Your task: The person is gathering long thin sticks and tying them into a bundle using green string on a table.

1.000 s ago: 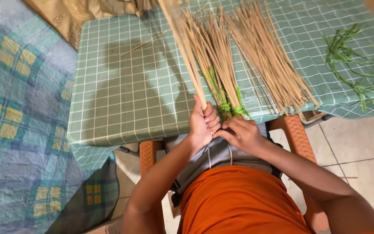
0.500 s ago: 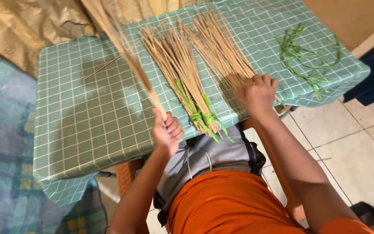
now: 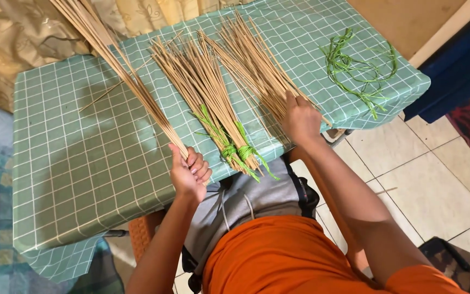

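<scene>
A person sits at a table covered by a green checked cloth [image 3: 82,179], seen from above.

At the left, the left hand [image 3: 189,173] is closed around the lower end of a bundle of long, thin, pale sticks [image 3: 121,71], which slants up and away across the cloth toward the far left corner. The sticks look light, dry and stiff, yet probably brittle if bent. Loose as they are, they could slide apart, so the firm hold near the base, where the ends sit together, seems the sound place to take them.

In the middle, two bundles already tied with green strips [image 3: 235,149] lie fanned on the cloth, their bound ends near the table's front edge.

Just right of these, the right hand [image 3: 300,117] rests palm down, fingers loosely curled, on the near end of a loose pile of sticks [image 3: 257,65]. Whether it grips any cannot be told.

At the far right, a tangle of soft, limp green leaf strips [image 3: 354,68] lies near the table's corner, well apart from both hands.
</scene>
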